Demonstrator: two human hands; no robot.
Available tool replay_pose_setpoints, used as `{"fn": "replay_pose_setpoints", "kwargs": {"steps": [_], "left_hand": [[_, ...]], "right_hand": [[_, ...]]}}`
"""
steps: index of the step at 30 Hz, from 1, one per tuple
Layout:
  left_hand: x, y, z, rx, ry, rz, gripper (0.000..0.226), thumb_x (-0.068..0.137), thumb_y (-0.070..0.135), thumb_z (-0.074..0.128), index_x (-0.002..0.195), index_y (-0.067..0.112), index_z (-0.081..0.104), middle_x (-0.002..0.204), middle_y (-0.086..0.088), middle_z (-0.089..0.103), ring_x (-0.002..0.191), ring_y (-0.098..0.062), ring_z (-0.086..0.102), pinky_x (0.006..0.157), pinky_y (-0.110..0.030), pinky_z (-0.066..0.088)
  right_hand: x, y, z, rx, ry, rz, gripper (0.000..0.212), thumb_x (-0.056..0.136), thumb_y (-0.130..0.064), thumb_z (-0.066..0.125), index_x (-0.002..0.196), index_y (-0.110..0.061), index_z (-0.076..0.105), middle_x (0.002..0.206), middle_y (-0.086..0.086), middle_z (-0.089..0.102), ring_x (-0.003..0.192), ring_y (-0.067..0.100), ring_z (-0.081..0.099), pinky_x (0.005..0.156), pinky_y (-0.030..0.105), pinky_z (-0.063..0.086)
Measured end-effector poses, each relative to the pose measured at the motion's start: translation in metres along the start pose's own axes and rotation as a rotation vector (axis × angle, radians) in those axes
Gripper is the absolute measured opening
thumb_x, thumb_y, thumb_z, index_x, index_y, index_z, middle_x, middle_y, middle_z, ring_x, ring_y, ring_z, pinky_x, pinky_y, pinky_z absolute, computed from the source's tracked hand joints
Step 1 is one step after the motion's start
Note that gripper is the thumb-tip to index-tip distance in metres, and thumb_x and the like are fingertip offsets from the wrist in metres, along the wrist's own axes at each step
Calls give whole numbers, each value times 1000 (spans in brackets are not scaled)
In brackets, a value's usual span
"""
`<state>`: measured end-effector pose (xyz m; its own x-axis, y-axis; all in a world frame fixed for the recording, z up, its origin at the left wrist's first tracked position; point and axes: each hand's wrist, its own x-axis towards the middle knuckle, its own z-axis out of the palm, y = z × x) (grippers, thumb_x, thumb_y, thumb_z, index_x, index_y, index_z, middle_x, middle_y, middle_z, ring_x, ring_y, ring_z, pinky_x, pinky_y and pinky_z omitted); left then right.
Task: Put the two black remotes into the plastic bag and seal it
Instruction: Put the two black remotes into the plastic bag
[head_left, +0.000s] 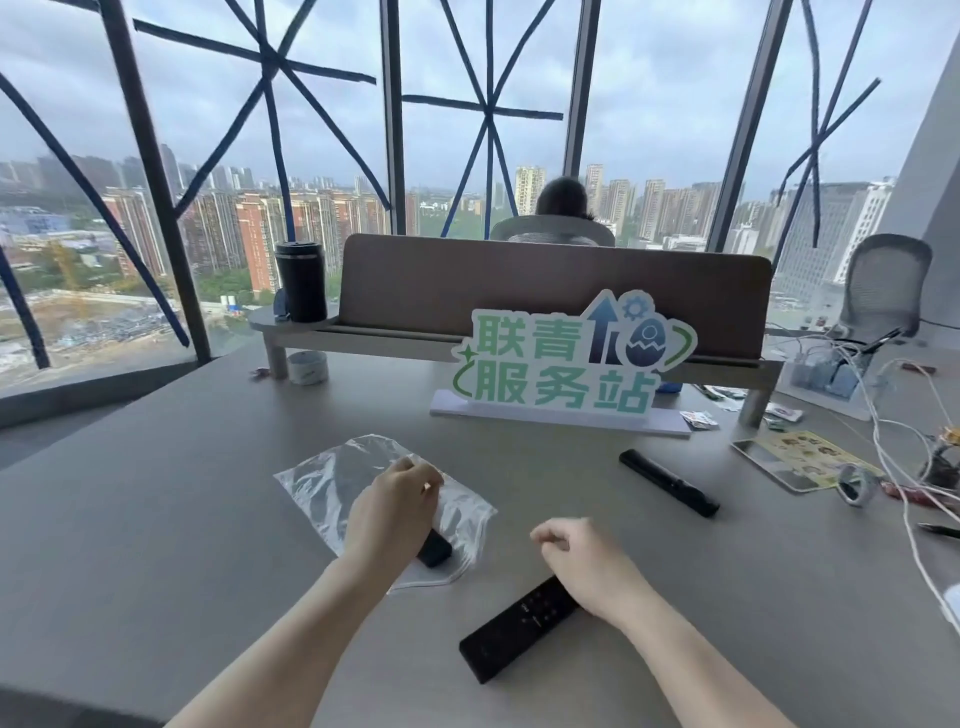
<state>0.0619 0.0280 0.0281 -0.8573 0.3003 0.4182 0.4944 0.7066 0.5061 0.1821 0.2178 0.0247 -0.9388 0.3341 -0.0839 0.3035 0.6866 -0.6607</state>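
Observation:
A clear plastic bag (332, 488) lies flat on the grey table, left of centre. My left hand (389, 514) rests on it with the fingers curled and pinching the plastic. A black remote's end (435, 554) pokes out from under that hand at the bag's near right edge; the remainder is hidden, with a dark shape showing through the plastic. A second black remote (511, 636) lies bare on the table close to me. My right hand (582, 564) hovers in a loose fist over its far end, holding nothing. A slim black remote (668, 483) lies further right.
A green-and-white sign (566, 364) stands behind the bag, before a brown divider (415, 286) with a black tumbler (300, 280). Tape rolls (307, 367) (857, 484), a sticker sheet (800, 460), cables (904, 467) and a pen (937, 530) crowd the right side. A person sits beyond the divider.

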Motion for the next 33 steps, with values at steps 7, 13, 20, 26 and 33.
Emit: {"fn": "replay_pose_setpoints", "kwargs": {"steps": [7, 13, 20, 26, 33], "left_hand": [[-17, -2, 12, 53, -36, -21, 22, 90, 24, 49, 80, 22, 68, 86, 0, 60, 77, -28, 59, 54, -31, 41], [-22, 7, 20, 11, -55, -44, 22, 90, 25, 50, 87, 26, 72, 83, 2, 61, 72, -20, 50, 55, -30, 34], [5, 61, 41, -223, -80, 71, 21, 89, 20, 54, 98, 23, 73, 102, -2, 70, 92, -21, 63, 75, -29, 43], [19, 112, 54, -256, -119, 159, 23, 88, 18, 53, 99, 20, 73, 98, -3, 69, 84, -19, 60, 70, -25, 40], [15, 85, 55, -290, -116, 57, 17, 87, 20, 57, 91, 23, 73, 89, 3, 70, 80, -16, 63, 71, -27, 45]], "right_hand": [[-20, 44, -17, -418, -213, -129, 53, 86, -42, 58, 138, -37, 48, 140, -24, 44, 125, 12, 50, 99, 34, 44], [-41, 60, -30, -239, -140, -64, 38, 72, -50, 67, 97, -31, 46, 89, -12, 56, 75, 12, 54, 68, 30, 43], [-46, 70, -68, 195, -24, 25, 35, 72, -45, 76, 92, -18, 65, 73, -3, 59, 57, 6, 48, 58, 26, 37], [-4, 36, -37, 441, 16, 37, 26, 84, -30, 72, 101, -12, 64, 66, -9, 51, 36, -2, 39, 41, 13, 29], [14, 90, -52, 291, 444, 227, 18, 90, -11, 52, 85, -24, 65, 86, 0, 68, 72, 15, 62, 62, 27, 42]]}}
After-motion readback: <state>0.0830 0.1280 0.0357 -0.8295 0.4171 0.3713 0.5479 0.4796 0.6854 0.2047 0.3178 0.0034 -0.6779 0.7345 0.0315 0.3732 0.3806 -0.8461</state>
